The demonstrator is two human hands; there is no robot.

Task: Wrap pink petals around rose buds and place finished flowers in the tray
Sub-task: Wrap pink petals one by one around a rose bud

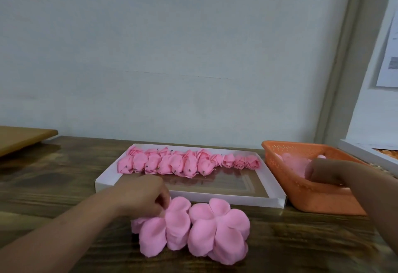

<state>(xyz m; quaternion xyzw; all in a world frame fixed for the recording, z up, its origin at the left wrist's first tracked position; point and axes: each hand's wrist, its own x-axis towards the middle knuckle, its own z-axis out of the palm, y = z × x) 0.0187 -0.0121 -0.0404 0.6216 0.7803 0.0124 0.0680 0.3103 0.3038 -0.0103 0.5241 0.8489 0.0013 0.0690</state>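
Now left hand (143,197) fingers pinching petals (172,225), right hand (325,170) curled in basket (301,195), grasp unclear

My right hand (323,170) is blurred inside the orange basket (305,190), so I cannot tell its grip. My left hand (142,195) hides its fingertips behind the petals (172,225). A box (370,154) is cut off at right.

Table (53,186): we note dark brown wood grain.
Board (21,138): we see a tan wooden slab at far left, lying on the table.
Wall (172,46): we record a pale, plain surface.
Paper sheet (389,57): we find it posted at upper right; print illegible.
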